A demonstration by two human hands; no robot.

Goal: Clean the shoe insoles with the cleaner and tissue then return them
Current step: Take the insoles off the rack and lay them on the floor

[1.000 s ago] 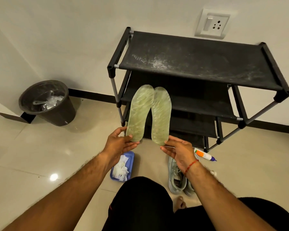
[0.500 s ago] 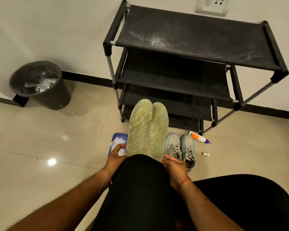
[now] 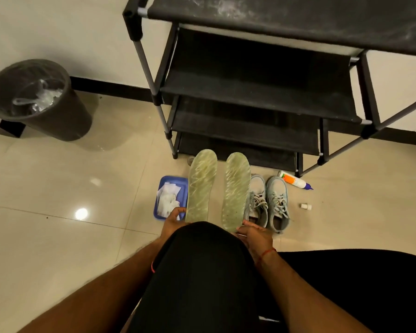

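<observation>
- The person's black-clad knee [image 3: 202,272] is rising in the middle of the view and hiding the wrists and part of both grips.
- The left hand [image 3: 173,219] is curling its fingers round the heel end of the left insole [image 3: 201,186]. The right hand [image 3: 255,234] is pinching the heel end of the right insole [image 3: 235,191].
- Both greenish, wavy-patterned insoles are pointing toe-first toward the rack, side by side with a gap between them. Holding them by the heels is probably keeping the long faces free for wiping. Whether the toes are touching the tiled floor [image 3: 82,176] cannot be told.
- The blue tray [image 3: 174,178] is lying just left of the left insole with crumpled tissue [image 3: 167,200] in it, likely kept there for a short reach.
- The grey sneakers [image 3: 267,203] are standing just right of the right insole, openings toward the person, seemingly waiting to take the insoles back.
- The cleaner bottle [image 3: 294,180] is lying on its side beyond the sneakers, and a small white cap [image 3: 305,206] is lying apart from it.
- The black shoe rack [image 3: 250,92] is standing against the wall, and a waste bin [image 3: 34,99] is sitting well off to the left, holding scraps.
</observation>
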